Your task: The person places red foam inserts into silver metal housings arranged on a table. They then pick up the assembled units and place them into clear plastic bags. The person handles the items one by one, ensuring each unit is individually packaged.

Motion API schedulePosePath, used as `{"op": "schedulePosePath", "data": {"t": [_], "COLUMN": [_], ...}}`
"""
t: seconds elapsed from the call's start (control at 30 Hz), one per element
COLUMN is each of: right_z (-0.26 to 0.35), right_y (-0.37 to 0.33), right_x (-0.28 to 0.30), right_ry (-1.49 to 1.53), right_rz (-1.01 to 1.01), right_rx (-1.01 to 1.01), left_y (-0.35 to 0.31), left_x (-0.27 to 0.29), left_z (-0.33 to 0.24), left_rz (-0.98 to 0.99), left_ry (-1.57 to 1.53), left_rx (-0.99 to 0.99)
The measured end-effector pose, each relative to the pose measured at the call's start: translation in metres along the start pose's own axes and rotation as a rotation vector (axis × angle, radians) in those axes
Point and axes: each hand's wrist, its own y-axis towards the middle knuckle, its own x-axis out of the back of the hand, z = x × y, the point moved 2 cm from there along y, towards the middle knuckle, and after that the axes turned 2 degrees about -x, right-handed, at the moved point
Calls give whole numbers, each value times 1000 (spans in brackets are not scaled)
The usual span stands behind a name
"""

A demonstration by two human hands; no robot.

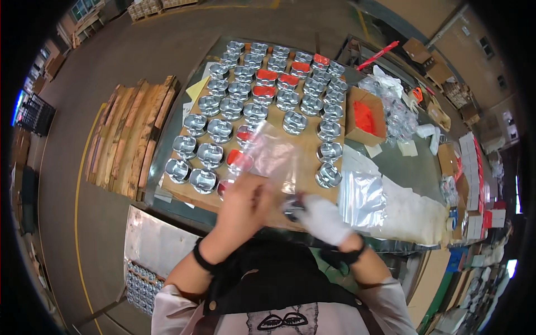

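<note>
My bare left hand is closed at the near edge of the cardboard-topped table, its fingers pinching a transparent plastic bag. The bag spreads away from me over the cardboard and partly covers pistons with red pieces on them. My right hand, in a white glove, grips a metal piston just right of the left hand. Motion blurs both hands and that piston. Rows of silver pistons stand on the cardboard sheet, and several carry a red piece on top.
Right of the pistons stands an open cardboard box with red pieces inside. Beyond it lies a heap of plastic bags. A stack of flat transparent bags lies near my right hand. A wooden pallet is left of the table; more pistons sit lower left.
</note>
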Motion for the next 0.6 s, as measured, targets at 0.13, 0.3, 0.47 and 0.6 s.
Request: {"op": "schedulePosePath", "data": {"t": [0.13,0.3,0.47,0.6], "right_z": [-3,-24,-10,-15], "right_y": [-49,-16,-18,0], "right_x": [77,-38,-51,-58], "right_ry": [935,825,-140,203], "right_rz": [133,-444,-74,-183], "right_rx": [-611,-184,-274,-237], "left_y": [-1,-25,-20,-27], "left_x": [-92,-164,-121,-104], "left_z": [62,99,73,21], "left_rz": [210,394,20,225], "left_ry": [54,-490,-229,-140], "left_rx": [-32,486,163,-181]}}
